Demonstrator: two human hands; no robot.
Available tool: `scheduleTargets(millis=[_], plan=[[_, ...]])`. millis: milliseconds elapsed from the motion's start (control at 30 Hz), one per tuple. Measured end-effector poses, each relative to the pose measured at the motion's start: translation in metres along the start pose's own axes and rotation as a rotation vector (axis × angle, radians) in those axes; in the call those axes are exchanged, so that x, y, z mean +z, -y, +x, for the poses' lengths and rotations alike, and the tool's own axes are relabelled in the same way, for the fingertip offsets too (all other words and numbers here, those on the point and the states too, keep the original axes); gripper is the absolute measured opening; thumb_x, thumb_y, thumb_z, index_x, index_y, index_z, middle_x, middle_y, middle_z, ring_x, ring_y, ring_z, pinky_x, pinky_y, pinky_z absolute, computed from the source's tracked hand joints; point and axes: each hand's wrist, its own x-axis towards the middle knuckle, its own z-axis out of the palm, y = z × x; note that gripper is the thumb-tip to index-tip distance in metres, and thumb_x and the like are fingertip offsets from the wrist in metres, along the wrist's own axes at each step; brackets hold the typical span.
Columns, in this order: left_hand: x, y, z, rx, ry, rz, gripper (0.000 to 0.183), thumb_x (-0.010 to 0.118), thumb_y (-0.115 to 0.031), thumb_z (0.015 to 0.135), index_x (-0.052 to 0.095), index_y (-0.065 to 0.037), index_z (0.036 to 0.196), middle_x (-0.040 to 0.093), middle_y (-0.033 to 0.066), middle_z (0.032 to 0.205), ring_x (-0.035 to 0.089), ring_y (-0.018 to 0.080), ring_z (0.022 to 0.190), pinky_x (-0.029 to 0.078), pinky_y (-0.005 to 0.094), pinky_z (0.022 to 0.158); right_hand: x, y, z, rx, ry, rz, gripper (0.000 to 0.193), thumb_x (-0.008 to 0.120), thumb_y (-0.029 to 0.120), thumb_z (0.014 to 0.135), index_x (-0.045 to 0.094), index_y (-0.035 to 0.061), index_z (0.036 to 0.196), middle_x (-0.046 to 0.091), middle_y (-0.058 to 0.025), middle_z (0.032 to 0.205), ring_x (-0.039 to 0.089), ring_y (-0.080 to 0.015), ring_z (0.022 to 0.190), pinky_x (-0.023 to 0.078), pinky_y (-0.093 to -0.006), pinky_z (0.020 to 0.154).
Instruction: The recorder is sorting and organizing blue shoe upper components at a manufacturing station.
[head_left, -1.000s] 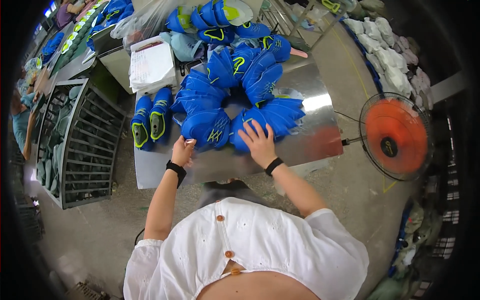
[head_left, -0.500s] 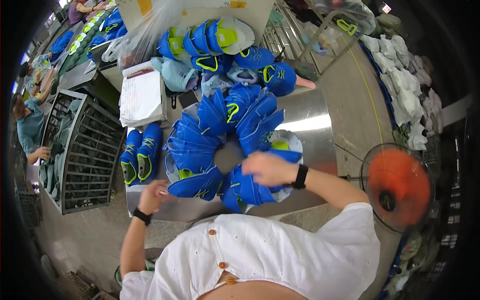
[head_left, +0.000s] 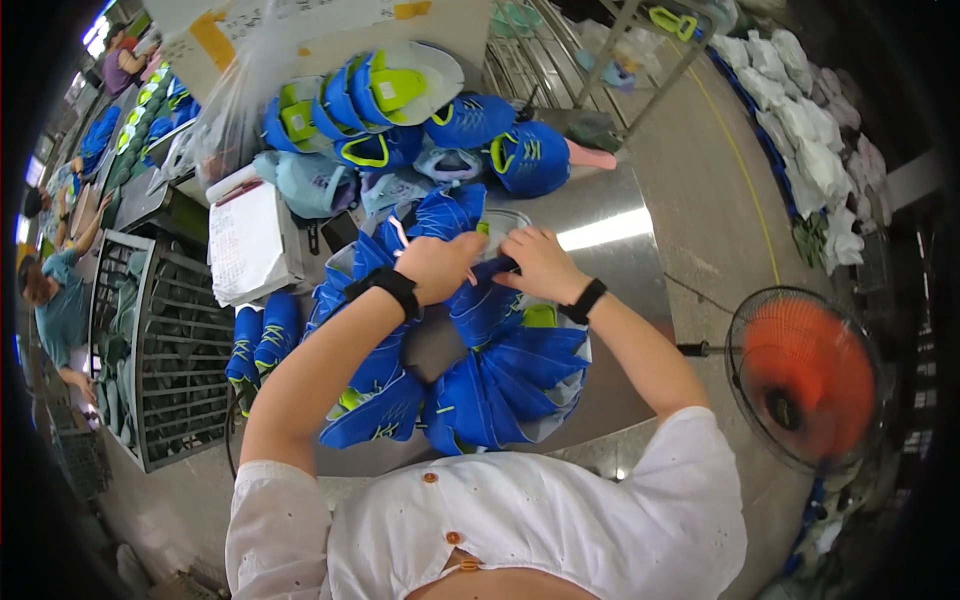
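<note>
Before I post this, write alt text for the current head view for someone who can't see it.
A person's bare left hand and bare right hand are close together over the far side of a ring of overlapping bright-blue shoe uppers on a shiny metal table. A round, orange, wire-caged fan stands to the right.

Your head view, from the left of two fisheyes you wear, facing steeply down over the metal table (head_left: 640, 290), close above its ringed blue shoes (head_left: 510, 390), reaching your white shirt (head_left: 540, 515) nearside, the orange fan (head_left: 805, 380) right of the table
</note>
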Motion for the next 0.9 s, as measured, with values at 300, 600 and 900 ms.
scheduleTargets(millis=[300,600,900], plan=[[0.005,0.032,-0.005,0.083,0.054,0.355,0.049,0.054,-0.018,0.078,0.039,-0.019,0.124,0.035,0.0069,0.13,0.061,0.0269,0.063,0.049,0.036,0.05,-0.034,-0.011,-0.034,0.119,0.223,-0.032,0.025,0.062,0.025,0.069,0.056,0.0074,0.086,0.058,-0.0074,0.087,0.054,-0.0257,0.09,0.038,-0.0396,0.082],[0.058,0.023,-0.002,-0.09,-0.022,0.342,0.035,0.059,-0.019,0.073,0.049,-0.006,0.104,0.055,0.01,0.092,0.061,0.0281,0.068,0.049,0.0376,0.058,0.019,0.054,0.005,-0.102,0.112,-0.211,0.036,0.07,0.039,0.059,0.064,0.0097,0.078,0.062,-0.0068,0.076,0.059,-0.0223,0.079,0.044,-0.0353,0.074],[0.029,0.026,-0.049,-0.075,-0.117,0.333,0.035,0.056,-0.02,0.076,0.053,-0.023,0.111,0.048,0.012,0.11,0.061,0.0248,0.063,0.05,0.035,0.055,-0.013,0.046,-0.059,0.002,0.155,-0.24,0.018,0.062,0.028,0.069,0.062,0.0146,0.082,0.061,-0.0042,0.08,0.058,-0.0233,0.08,0.047,-0.0369,0.062]])
